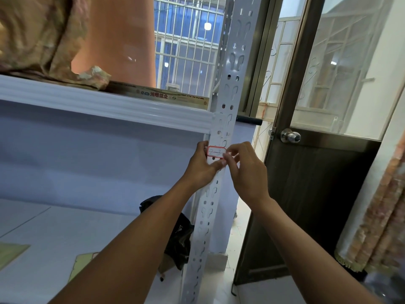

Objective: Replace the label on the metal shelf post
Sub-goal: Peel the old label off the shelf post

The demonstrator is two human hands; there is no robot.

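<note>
Label on shelf post: left hand steadies, right hand grip pinches its right edge.

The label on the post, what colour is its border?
Red border on the white label, head view.

A dark brown door with a round steel knob and a glass upper panel stands at the right. Beside it hangs a patterned curtain. Behind, a barred window shows blue dusk light and a lit lamp. A white shelf runs across the left, carrying crumpled fabric and an orange roll. A black bag lies low on pale floor tiles.
</note>
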